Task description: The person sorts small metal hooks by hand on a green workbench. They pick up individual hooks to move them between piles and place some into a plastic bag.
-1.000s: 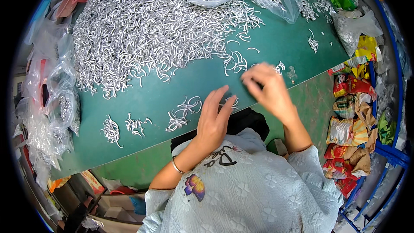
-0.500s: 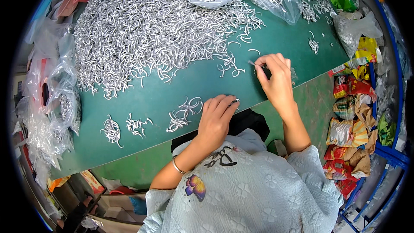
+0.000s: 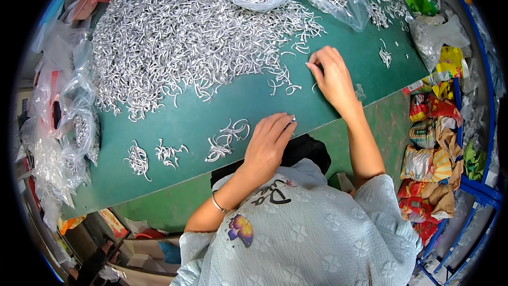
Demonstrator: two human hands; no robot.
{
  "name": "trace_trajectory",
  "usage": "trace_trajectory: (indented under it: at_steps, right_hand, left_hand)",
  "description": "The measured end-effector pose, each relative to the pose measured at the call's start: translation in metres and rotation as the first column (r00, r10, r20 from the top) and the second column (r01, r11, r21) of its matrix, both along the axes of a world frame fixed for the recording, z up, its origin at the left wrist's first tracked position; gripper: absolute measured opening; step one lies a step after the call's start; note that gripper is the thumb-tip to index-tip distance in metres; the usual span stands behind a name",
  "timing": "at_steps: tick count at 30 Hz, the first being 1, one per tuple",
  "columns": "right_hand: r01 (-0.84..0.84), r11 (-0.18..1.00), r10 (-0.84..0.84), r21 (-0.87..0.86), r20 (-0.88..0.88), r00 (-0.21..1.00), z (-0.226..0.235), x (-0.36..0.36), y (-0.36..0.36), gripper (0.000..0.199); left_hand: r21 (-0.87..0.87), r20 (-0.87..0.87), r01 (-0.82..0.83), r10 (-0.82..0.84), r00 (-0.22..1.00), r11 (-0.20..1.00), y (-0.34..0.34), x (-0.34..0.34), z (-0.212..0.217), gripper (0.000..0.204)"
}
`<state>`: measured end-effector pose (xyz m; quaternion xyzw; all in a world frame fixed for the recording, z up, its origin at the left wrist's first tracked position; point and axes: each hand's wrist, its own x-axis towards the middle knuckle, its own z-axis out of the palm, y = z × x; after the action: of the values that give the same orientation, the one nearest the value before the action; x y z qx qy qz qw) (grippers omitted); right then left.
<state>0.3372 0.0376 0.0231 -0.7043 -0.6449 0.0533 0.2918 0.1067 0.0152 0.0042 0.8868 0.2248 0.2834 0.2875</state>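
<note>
My left hand rests low over the table's near edge, its fingers curled together. A bit of a silver metal piece pokes out at its fingertips; the rest is hidden under the hand. Farther right, my right hand is closed, thumb and fingertips pressed together low at the table. What they hold, if anything, is hidden. Beside its wrist side lies a thin curved silver piece. A few loose curved pieces lie left of the right hand, at the edge of a large heap of curved silver pieces.
Three small clusters of curved pieces, such as one cluster, line the near side of the green table. Clear plastic bags stand at the back and left. Shelves with coloured packages rise at the right.
My right hand has moved up and slightly left, over the spot where a single curved piece lay; that piece is out of sight now. My left hand has barely shifted.
</note>
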Motion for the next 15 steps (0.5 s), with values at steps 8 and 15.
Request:
trace_trajectory:
  at_steps: [8,15]
  right_hand:
    - [-0.300,0.945,0.286,-0.129,-0.112,0.952,0.021,-0.039,-0.039,0.008]
    - [-0.160,0.974,0.094,-0.161,-0.355,0.930,0.023,-0.027,-0.037,0.017]
  left_hand:
    - [-0.033,0.038,-0.009,0.010,0.999,0.999,-0.002,-0.003,-0.003,0.043]
    - [-0.005,0.045,-0.061,0.061,0.997,0.998,0.000,0.003,0.007,0.044]
